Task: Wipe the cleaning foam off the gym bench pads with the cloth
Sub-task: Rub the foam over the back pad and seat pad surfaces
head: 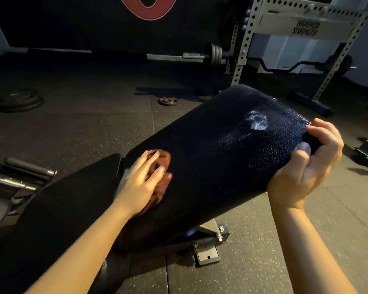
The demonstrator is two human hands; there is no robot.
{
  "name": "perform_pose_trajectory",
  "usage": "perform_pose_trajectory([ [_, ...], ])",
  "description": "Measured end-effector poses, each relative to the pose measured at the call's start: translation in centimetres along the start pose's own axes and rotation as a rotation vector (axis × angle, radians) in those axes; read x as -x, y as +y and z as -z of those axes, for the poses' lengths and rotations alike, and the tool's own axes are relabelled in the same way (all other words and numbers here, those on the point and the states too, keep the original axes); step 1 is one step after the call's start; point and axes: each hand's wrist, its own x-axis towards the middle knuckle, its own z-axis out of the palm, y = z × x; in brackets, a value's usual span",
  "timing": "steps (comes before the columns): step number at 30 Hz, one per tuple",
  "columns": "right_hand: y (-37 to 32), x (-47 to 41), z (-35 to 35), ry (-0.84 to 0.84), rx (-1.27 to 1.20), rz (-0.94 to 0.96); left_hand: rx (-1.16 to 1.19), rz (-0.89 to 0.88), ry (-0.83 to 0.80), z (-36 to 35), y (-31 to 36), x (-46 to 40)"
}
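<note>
The black inclined back pad (210,149) of the gym bench fills the middle of the view, its surface wet and shiny. A white foam patch (256,122) sits near its upper right end. My left hand (141,181) presses a reddish-brown cloth (160,161) flat on the pad's lower end, by the gap to the seat pad (57,206). My right hand (306,164) grips the pad's top right edge, fingers curled over the rim.
The bench's metal foot and wheel (210,245) stand on the rubber floor below the pad. A grey power rack (306,39) with a loaded barbell (215,54) stands behind. Weight plates lie on the floor at left (15,99) and centre (168,100).
</note>
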Motion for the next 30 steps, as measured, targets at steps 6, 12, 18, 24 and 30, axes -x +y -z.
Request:
perform_pose_trajectory([
  [6,0.1,-0.1,0.1,-0.02,0.002,0.001,-0.12,-0.448,-0.121,-6.4,14.7,-4.9],
  [12,0.0,-0.2,0.3,-0.061,0.022,-0.059,-0.051,-0.438,-0.168,-4.6,12.4,-7.0],
  [18,-0.4,-0.1,0.2,-0.046,0.039,-0.081,-0.223,-0.004,-0.101,-0.8,3.1,-6.5],
  [24,0.2,0.2,0.1,-0.025,0.024,-0.062,-0.095,-0.197,-0.114,-4.5,11.6,-7.5],
  [30,0.3,0.1,0.2,-0.037,0.007,-0.074,-0.117,-0.605,-0.217,-8.4,20.4,-5.0],
])
